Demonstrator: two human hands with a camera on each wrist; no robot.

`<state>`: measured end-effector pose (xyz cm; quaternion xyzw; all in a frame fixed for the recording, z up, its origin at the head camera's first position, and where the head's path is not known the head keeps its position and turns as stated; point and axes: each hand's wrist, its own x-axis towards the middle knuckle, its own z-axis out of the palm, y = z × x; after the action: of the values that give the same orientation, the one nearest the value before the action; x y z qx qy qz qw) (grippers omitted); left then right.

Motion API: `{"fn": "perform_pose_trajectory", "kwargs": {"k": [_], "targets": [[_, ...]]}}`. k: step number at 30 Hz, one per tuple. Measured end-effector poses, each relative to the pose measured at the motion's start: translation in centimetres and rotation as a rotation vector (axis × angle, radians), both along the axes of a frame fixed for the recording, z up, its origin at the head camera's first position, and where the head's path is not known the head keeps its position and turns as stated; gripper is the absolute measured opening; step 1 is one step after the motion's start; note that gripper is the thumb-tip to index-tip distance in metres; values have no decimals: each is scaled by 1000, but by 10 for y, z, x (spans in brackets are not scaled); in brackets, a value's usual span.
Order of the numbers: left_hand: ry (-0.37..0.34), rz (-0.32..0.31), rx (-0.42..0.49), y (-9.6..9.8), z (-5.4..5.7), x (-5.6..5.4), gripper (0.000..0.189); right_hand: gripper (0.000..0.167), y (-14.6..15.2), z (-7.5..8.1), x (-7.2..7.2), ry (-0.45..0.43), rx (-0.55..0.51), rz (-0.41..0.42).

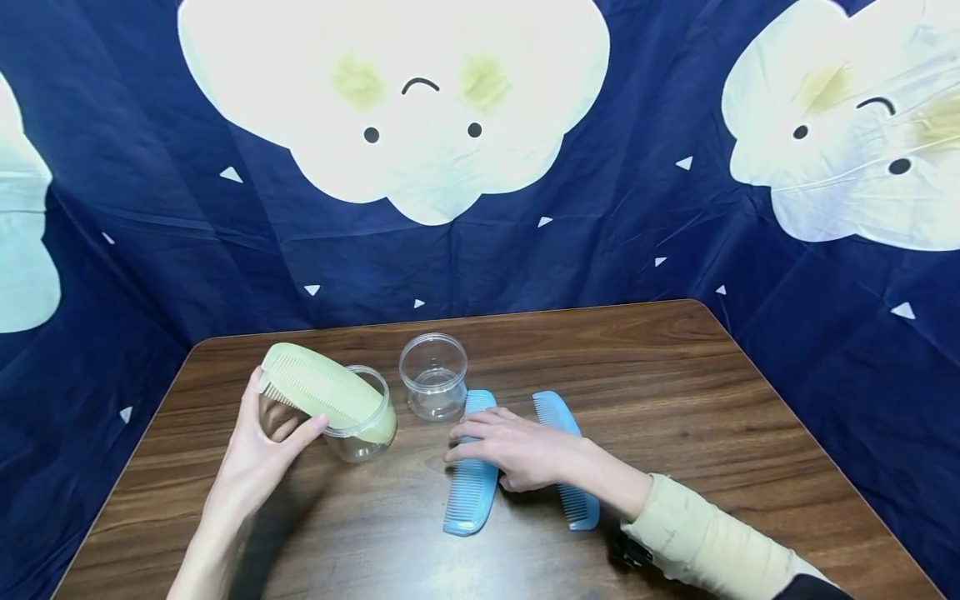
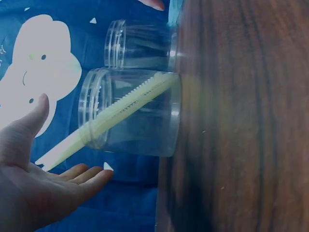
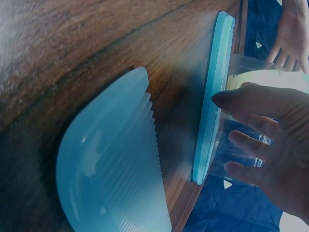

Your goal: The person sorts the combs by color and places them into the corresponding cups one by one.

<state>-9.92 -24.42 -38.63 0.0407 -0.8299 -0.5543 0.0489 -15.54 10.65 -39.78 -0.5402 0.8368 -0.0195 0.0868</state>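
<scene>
A pale green comb [image 1: 318, 385] leans at a slant inside a clear jar [image 1: 356, 451], its upper end sticking out past the rim. My left hand [image 1: 258, 446] is at that upper end, thumb and fingers spread around it; in the left wrist view the hand [image 2: 43, 179] is loose, with a gap between thumb and comb. Over a blue comb [image 1: 471, 504] lying on the table is my right hand [image 1: 517, 450], its fingers lightly bent across the comb's middle. The right wrist view has the thumb tip close to this comb [image 3: 212, 101]. A second blue comb [image 1: 579, 507] lies under the right forearm.
Another clear jar [image 1: 433, 373] stands upright behind the first blue comb, to the right of the jar with the green comb. The wooden table [image 1: 712, 433] ends at a back edge against a dark blue curtain [image 1: 525, 275] with white clouds.
</scene>
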Motion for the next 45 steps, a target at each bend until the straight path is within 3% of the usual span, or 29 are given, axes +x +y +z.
{"fn": "perform_pose_trajectory", "kwargs": {"k": [4, 11, 26, 36, 45], "targets": [[-24, 18, -23, -5, 6, 1, 115, 77, -1, -1, 0, -2, 14, -5], [2, 7, -65, -6, 20, 0, 109, 77, -1, -2, -1, -20, 24, -3], [149, 121, -265, 16, 48, -5, 98, 69, -2, -6, -1, 28, 64, 0], [177, 128, -259, 34, 64, -7, 94, 60, -4, -8, 0, 60, 64, 0], [200, 101, -261, 48, 68, -9, 93, 61, -4, -7, -1, 84, 77, -4]]}}
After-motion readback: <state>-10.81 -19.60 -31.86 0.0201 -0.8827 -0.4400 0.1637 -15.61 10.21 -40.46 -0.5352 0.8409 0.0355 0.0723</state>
